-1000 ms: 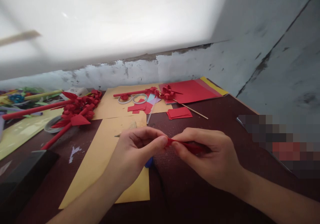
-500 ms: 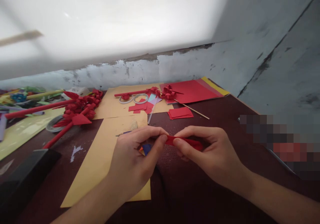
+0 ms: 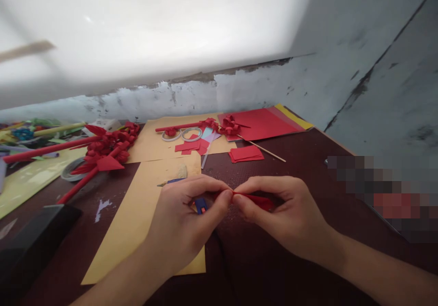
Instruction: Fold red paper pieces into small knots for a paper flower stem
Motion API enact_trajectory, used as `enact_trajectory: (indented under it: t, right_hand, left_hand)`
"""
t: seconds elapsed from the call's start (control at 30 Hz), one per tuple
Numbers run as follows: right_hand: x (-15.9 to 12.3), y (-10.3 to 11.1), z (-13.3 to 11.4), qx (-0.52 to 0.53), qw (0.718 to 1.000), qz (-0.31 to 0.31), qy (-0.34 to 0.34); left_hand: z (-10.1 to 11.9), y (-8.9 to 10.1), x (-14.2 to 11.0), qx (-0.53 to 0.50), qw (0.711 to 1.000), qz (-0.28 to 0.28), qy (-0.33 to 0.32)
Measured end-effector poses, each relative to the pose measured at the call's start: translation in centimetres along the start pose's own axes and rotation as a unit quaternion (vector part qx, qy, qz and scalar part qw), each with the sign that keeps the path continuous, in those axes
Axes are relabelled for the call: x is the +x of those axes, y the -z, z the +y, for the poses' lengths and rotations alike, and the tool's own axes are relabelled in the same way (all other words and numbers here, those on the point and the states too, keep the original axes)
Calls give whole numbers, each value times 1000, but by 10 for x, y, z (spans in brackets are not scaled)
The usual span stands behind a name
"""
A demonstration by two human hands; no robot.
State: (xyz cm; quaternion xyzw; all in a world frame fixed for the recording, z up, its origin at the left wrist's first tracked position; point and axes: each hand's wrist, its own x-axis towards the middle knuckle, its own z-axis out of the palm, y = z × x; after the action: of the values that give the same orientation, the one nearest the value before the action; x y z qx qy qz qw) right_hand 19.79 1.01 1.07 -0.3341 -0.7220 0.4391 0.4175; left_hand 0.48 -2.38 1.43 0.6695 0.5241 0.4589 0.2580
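Between my two hands is a narrow piece of red paper, held above the dark table. My left hand pinches its left end between thumb and forefinger. Right beside those fingertips, my right hand pinches the same paper, and most of the piece shows under that hand's fingers. The fingertips of both hands nearly touch. Behind my left hand lies a blue cutter, partly hidden. Beyond the hands a small stack of red paper rectangles lies on the table.
Yellow-tan sheets cover part of the table. Rolls of tape, red paper flowers, a thin stick and red sheets lie farther back. A black box stands at left; a wall rises behind.
My hands have drawn together along the red paper, so the gap between their fingertips has closed. Less of the paper shows between them.
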Motion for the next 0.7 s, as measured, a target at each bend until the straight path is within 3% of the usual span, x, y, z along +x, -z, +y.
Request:
enact_trajectory:
  t: [0.23,0.5,0.7]
  right_hand:
    - [-1,0,1,48,998,2,-28]
    - [3,3,7,112,987,-19,-111]
    - [7,4,9,213,969,-18,-123]
  left_hand:
    - [2,1,0,46,998,26,-33]
    - [-4,1,0,-112,989,-50,86]
    - [-9,4,4,-187,972,-20,144]
